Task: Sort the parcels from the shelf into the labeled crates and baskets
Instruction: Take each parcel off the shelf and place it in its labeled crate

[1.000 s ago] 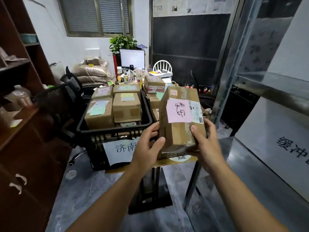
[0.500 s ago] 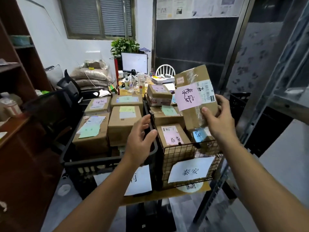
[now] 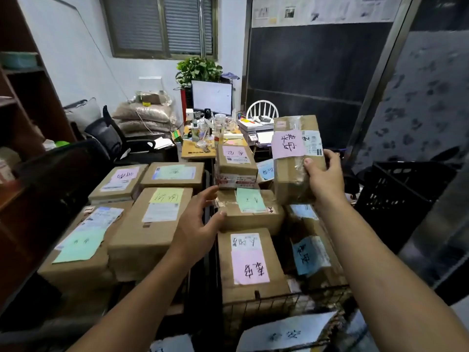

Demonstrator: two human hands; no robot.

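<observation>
Item: parcel (image 3: 289, 181), a brown cardboard carton bearing a pink note (image 3: 288, 144) with handwritten characters and a printed shipping label beside it.
Location: held in the air above the far right corner of the wire basket (image 3: 266, 307), standing on end and slightly tilted, clear of the cartons below.
Right hand (image 3: 322, 176): grips the parcel by its right edge, thumb on the front face, fingers curled round behind.
Left hand (image 3: 200, 224): fingers loosely spread, carrying nothing, over the basket's left edge; the thumb is at the corner of the green-noted carton (image 3: 250, 209), contact not clear.
Destination, judged: the wire basket, where the near carton (image 3: 250, 260) carries a pink note with like characters; the basket's paper sign (image 3: 286, 334) is too blurred to read.
Build: stiff board, square edges, holds its shape.
Weight, judged: light to moderate, since one hand carries it.
Surface: glossy clear tape (image 3: 295, 171) over the middle, likely slippery; bare board gives better purchase.
Fragility: contents unknown; set down, do not drop.
Hold, advised: both narrow sides, palms on bare board, off the notes.
Caution: the basket is nearly full, so a flat seat may be hard to find.
</observation>
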